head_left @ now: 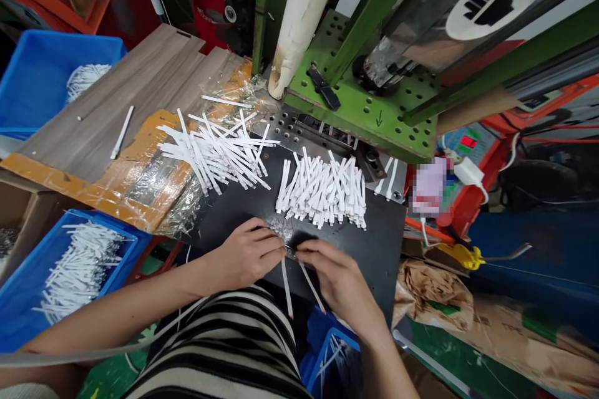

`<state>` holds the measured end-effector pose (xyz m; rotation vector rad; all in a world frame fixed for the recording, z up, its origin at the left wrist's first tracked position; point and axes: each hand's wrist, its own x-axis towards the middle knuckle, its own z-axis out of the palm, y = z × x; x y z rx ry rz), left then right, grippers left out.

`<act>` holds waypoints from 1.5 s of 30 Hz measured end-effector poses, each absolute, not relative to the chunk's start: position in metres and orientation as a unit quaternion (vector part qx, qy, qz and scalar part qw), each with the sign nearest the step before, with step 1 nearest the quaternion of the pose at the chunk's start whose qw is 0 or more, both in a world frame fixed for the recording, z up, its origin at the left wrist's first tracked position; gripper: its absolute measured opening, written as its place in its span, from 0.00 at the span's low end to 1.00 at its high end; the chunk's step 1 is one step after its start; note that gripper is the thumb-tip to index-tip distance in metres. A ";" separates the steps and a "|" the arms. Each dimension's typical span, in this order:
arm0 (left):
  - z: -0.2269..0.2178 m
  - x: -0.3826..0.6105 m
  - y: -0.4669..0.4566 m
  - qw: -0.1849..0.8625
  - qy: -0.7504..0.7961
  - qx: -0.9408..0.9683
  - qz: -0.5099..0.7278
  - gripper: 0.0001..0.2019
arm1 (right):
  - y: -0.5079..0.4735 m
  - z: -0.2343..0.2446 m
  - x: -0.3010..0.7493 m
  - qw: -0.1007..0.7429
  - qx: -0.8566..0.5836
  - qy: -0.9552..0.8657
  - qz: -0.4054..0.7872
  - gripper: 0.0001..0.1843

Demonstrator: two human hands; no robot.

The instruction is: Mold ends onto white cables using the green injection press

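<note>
My left hand (255,254) is at the front edge of a black worktop (219,224), its fingers closed in a pinch. A thin white strip (286,287) hangs down from its fingertips. Facing it, my right hand (339,277) is closed too, with a second white strip (312,287) slanting down beside its fingers. Between the fingertips shows a small dark metal piece (291,252), mostly covered by the fingers. Just beyond the hands lies a pile of short white strips with blocky ends (322,190). Another loose heap of white strips (219,149) lies to its left.
A green press (365,112) with a drilled plate and metal mould stands behind the piles. Blue bins (140,243) of strips are at left; another blue bin (311,349) sits below my hands. A control box (468,143) and brown paper sacks (430,290) are at right.
</note>
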<state>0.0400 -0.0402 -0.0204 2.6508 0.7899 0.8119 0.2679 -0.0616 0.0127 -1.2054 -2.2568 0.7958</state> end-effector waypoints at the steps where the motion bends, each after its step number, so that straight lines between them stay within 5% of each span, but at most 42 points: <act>1: -0.019 0.037 -0.036 0.137 0.263 0.917 0.268 0.06 | -0.050 0.018 0.264 0.201 -0.436 -0.832 0.278 0.23; 4: -0.010 0.020 -0.013 0.129 0.268 0.925 0.237 0.07 | -0.009 0.026 0.237 0.137 -0.454 -0.857 0.204 0.19; 11: 0.002 -0.014 0.053 -0.090 0.325 0.934 0.120 0.11 | 0.063 0.028 0.157 -0.027 -0.524 -0.840 0.136 0.12; 17: -0.002 -0.010 0.053 -0.044 0.304 0.929 0.207 0.09 | 0.039 0.047 0.174 -0.038 -0.528 -0.844 0.088 0.11; 22: 0.026 -0.004 0.042 0.160 0.268 0.850 0.423 0.08 | -0.017 0.055 0.243 0.097 -0.597 -0.778 0.169 0.08; 26: 0.042 -0.003 0.028 0.276 0.328 0.795 0.429 0.10 | -0.069 0.026 0.278 0.293 -0.578 -0.706 0.287 0.05; 31: 0.021 0.003 0.004 0.414 0.392 0.723 0.391 0.11 | -0.107 -0.009 0.277 0.338 -0.553 -0.722 0.242 0.06; 37: -0.011 0.017 -0.024 0.300 0.355 0.808 0.363 0.08 | -0.104 -0.003 0.273 0.276 -0.518 -0.799 0.132 0.08; 45: -0.013 0.019 -0.028 0.177 0.264 0.902 0.292 0.08 | -0.099 -0.008 0.271 0.295 -0.493 -0.808 0.130 0.09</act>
